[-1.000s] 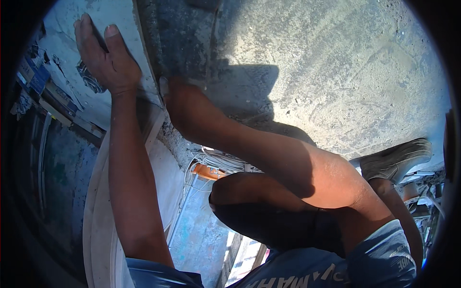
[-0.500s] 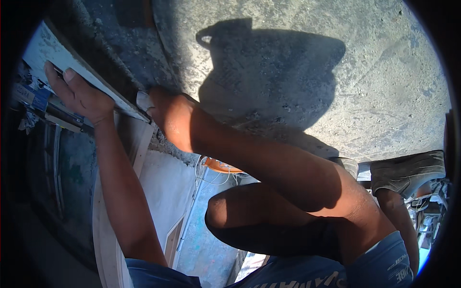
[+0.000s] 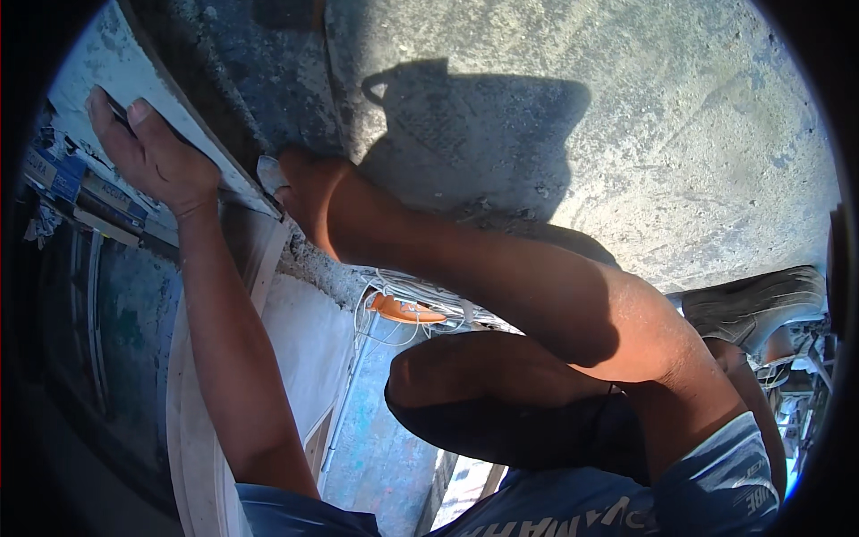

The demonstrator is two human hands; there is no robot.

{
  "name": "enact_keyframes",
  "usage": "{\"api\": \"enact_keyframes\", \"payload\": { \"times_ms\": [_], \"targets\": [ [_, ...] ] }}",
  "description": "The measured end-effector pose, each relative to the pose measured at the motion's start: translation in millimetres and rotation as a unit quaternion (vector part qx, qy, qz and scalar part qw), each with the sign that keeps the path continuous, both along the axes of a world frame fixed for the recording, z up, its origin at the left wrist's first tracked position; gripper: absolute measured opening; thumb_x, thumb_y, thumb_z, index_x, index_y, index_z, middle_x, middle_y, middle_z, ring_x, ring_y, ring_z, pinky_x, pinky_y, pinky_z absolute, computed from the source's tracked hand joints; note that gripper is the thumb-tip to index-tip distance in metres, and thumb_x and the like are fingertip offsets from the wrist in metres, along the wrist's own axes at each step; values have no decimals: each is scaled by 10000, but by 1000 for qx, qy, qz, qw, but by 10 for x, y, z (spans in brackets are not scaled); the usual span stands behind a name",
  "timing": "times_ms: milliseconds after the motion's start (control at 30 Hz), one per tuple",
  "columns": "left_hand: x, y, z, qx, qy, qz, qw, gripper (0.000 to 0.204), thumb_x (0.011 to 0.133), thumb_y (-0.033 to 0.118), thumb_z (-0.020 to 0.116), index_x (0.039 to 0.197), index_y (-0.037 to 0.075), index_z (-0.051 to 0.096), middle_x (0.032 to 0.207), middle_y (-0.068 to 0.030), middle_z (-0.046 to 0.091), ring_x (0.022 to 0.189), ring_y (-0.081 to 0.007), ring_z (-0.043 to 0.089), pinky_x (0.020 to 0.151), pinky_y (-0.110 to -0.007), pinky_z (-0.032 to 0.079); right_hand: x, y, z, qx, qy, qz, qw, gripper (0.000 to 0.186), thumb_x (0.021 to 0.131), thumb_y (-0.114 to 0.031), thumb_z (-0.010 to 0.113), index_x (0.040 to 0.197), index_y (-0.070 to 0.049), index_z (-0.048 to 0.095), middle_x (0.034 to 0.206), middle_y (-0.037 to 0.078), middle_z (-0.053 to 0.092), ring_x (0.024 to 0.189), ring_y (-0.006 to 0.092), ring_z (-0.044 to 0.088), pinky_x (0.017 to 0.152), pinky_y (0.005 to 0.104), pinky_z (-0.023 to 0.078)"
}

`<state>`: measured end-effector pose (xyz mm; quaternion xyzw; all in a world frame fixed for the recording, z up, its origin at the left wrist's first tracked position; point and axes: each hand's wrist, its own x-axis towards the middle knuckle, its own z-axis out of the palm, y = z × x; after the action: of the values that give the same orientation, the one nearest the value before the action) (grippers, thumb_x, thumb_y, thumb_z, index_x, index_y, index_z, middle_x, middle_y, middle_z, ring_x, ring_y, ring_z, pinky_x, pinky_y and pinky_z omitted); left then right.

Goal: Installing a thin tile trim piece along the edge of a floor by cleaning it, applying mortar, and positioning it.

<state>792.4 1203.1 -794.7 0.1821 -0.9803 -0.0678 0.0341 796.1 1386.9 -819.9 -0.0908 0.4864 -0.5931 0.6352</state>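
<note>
A long pale board (image 3: 183, 103), worn and flecked, runs from the upper left down toward the middle. My left hand (image 3: 161, 166) lies against its face near the lower end, fingers stretched out and thumb apart. On the board's other side, close to that end, my right hand (image 3: 309, 192) is closed and mostly in shadow. A small whitish piece (image 3: 269, 172) shows at its fingertips, touching or just beside the board's edge. What kind of piece it is cannot be made out, and my right palm is hidden.
Rough concrete floor (image 3: 680, 134) spreads across the upper right, with my shadow on it. My bent knee (image 3: 420, 376) is below the right forearm. An orange object (image 3: 407, 311) lies among pale cords. A dark shoe (image 3: 761, 304) is at right; boxed items (image 3: 67, 174) are at left.
My right forearm and elbow have risen slightly, with the hand still at the board's end. More of the orange object and cords shows. My shadow has shifted left; the left hand stays on the board.
</note>
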Motion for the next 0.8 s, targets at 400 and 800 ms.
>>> {"api": "enact_keyframes", "payload": {
  "times_ms": [400, 800],
  "targets": [
    [5, 0, 26, -36, -49, 26, 998, 589, 959, 349, 342, 1302, -130, 322, 1303, -271, 365, 1169, -303, 398, 1007, -379, 299, -47, 73, -8, 24, -35, -74, 996, 221, 868, -148, 541, 962, 29, 446, 786, 259, 564, 775, 439, 569, 664, 465, 431],
    [-4, 43, 13, 57, 16, 67, 996, 573, 957, 315, 395, 1313, -124, 304, 1354, -264, 319, 1265, -324, 318, 1069, -384, 227, 33, -113, 112, 61, -16, -38, 997, 221, 880, -155, 541, 945, 32, 443, 743, 268, 568, 725, 415, 602, 618, 430, 452]
  ]
}}
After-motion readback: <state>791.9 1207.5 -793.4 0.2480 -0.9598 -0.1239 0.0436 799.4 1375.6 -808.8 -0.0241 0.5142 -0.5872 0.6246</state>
